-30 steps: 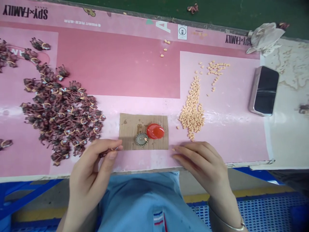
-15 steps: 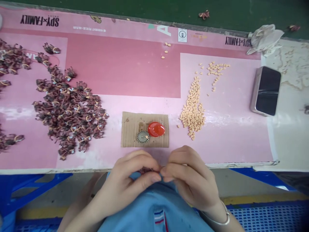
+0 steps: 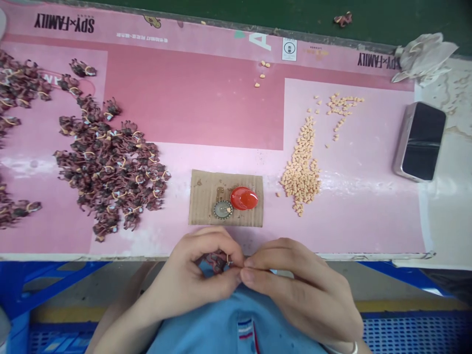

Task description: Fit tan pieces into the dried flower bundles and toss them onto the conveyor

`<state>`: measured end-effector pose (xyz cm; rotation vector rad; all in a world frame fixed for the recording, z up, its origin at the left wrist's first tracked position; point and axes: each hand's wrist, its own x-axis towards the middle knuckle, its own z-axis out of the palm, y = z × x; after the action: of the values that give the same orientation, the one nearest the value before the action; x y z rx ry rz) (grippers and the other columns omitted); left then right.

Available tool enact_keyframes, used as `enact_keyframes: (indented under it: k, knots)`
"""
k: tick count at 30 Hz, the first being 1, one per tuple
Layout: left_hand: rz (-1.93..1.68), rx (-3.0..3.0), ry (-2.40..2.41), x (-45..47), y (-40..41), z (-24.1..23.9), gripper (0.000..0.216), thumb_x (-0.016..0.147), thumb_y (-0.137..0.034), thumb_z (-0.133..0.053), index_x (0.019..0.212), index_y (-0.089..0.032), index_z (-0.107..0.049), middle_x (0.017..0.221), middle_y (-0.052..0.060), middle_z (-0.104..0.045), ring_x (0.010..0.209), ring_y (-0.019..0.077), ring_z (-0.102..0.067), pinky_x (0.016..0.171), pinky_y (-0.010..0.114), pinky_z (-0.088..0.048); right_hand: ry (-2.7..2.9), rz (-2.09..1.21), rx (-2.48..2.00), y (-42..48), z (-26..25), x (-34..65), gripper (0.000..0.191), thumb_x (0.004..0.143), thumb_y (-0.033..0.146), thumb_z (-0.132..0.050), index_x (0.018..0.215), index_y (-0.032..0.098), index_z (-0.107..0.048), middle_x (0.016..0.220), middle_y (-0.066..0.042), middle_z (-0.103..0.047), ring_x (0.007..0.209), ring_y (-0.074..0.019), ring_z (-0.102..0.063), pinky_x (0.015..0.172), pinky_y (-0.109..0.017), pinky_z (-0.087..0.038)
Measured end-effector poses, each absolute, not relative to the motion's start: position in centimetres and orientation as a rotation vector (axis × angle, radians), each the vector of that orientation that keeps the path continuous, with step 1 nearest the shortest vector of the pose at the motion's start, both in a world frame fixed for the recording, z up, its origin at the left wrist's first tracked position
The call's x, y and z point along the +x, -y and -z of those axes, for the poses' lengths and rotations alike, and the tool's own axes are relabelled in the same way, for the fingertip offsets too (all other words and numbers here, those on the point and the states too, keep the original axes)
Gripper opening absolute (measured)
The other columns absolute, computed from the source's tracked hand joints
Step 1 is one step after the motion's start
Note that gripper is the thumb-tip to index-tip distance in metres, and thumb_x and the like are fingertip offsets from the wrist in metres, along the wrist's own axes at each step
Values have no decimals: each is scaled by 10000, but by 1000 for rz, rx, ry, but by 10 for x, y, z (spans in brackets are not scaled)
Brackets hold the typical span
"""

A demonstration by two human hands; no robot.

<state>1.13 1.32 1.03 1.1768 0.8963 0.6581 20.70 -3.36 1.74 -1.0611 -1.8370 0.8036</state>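
Note:
My left hand (image 3: 206, 268) is closed around a small reddish-brown animal figurine (image 3: 218, 260), partly hidden by the fingers, with a thin yellowish band on it. My right hand (image 3: 297, 280) meets the left fingertips in a pinch; whatever is between its fingers is too small or covered to see. Both hands are over my lap at the table's front edge. Just beyond them lies a piece of cardboard (image 3: 201, 201) bearing a glossy red cap-like piece (image 3: 244, 198) and a metal bottle cap (image 3: 223, 210) with a little tan bit in it.
Many similar figurines (image 3: 114, 167) are heaped at the left. Small tan pieces (image 3: 300, 182) form a pile right of the cardboard. Farther right lies a phone (image 3: 422, 141), with a crumpled plastic bag (image 3: 424, 56) behind it. One figurine (image 3: 342, 19) rests on the green surface.
My right hand has turned and flattened somewhat, its fingertips still against my left. More of the figurine shows in my left hand. The whole view has shifted slightly.

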Motion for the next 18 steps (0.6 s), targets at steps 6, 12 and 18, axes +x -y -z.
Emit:
enact_keyframes:
  k: [6, 12, 18]
  knots:
    - [-647, 1190, -950, 13, -13, -16, 192, 882, -236, -736, 696, -189, -723, 643, 25, -678, 563, 133, -580, 529, 225, -476, 1926, -816, -1082, 37, -25, 215, 316, 1009, 64, -598, 1298, 156, -688, 1099, -63, -812, 1024, -175, -768, 883, -307, -687]
    - [-619, 1193, -955, 10, -12, -16, 312, 957, -432, -732, 757, -196, -769, 675, 38, -706, 605, 150, -624, 571, 240, -505, 1992, -558, -1086, 38, -19, 210, 296, 1001, 146, -640, 1281, 190, -726, 1067, -39, -823, 992, -191, -771, 809, -283, -691]
    - [-610, 1160, -932, 5, -10, -14, 508, 951, -660, -663, 749, -204, -756, 655, 42, -673, 590, 143, -592, 544, 228, -479, 2080, -430, -1141, 41, -27, 205, 217, 992, 158, -660, 1173, 218, -765, 1017, -5, -826, 933, -163, -762, 830, -233, -663]
